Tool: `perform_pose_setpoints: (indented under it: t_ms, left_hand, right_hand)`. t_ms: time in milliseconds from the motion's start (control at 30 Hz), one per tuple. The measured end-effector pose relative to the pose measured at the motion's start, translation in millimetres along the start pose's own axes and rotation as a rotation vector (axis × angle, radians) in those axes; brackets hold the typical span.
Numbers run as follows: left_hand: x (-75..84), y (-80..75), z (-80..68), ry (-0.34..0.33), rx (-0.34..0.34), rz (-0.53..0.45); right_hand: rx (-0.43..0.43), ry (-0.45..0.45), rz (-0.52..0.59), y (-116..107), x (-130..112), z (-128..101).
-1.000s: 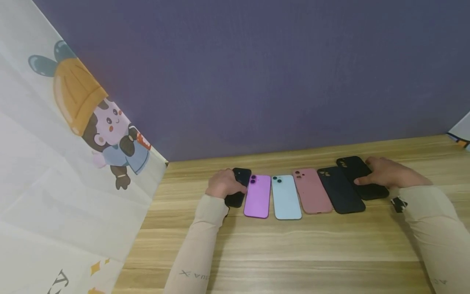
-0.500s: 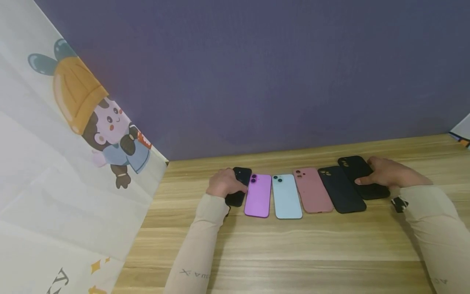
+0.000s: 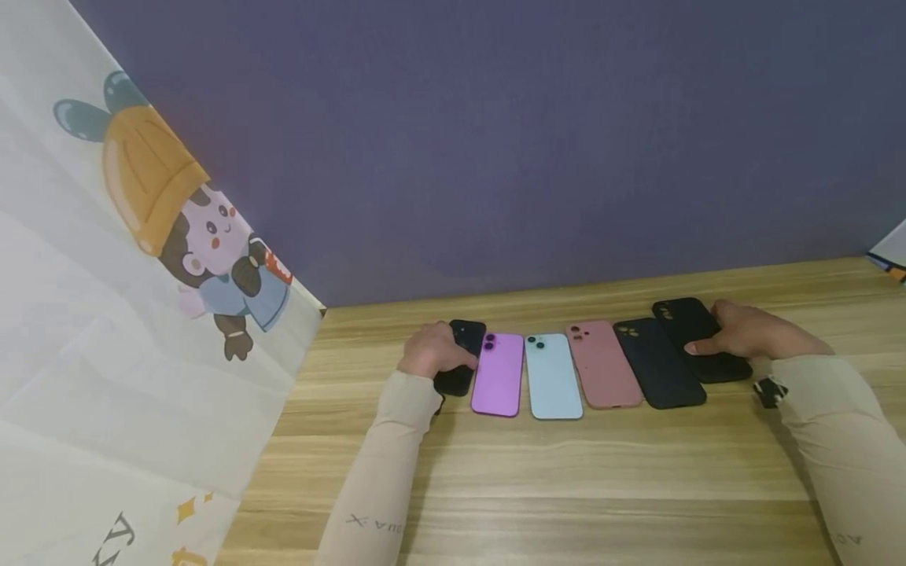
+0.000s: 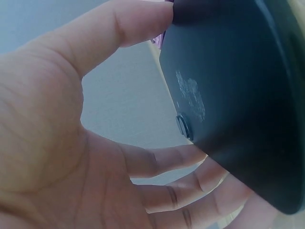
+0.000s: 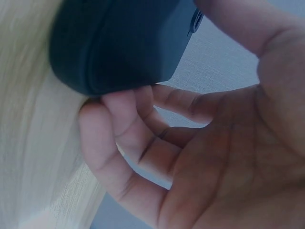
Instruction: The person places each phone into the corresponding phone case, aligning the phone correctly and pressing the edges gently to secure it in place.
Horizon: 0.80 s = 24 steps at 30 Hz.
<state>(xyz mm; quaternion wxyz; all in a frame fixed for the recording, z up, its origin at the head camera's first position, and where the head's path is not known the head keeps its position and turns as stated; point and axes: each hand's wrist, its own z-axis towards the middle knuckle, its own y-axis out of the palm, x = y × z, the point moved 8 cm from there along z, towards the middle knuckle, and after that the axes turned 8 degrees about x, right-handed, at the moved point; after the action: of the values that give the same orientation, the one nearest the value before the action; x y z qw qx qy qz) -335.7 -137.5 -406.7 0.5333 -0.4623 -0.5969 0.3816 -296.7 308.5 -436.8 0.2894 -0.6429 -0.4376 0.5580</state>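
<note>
A row of phones and phone cases lies on the wood-grain table. At its left end my left hand (image 3: 433,352) grips a black phone (image 3: 458,381), thumb at its right edge and fingers along the opposite edge. In the left wrist view, the phone's back (image 4: 233,90) shows a shiny logo and a lens. My right hand (image 3: 746,336) holds a black phone case (image 3: 685,321) at the right end, its thumb over the case and fingers at the right side. The right wrist view shows several fingertips (image 5: 95,117) curled against the case's edge.
Between the hands lie a purple phone (image 3: 498,377), a light blue phone (image 3: 554,381), a pink phone case (image 3: 605,369) and a second black phone case (image 3: 658,365), overlapped by the held one. A purple-grey panel (image 3: 495,157) rises behind the wooden table (image 3: 552,487); a printed white sheet (image 3: 85,330) hangs left.
</note>
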Motion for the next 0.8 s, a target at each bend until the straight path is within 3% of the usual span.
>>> perform_pose_setpoints:
  t_ms: [800]
  left_hand:
    - [-0.8,-0.9,1.4,-0.005,0.010,0.037]
  right_hand:
    - [0.012,0.019,-0.049,-6.3,-2.5,0.2]
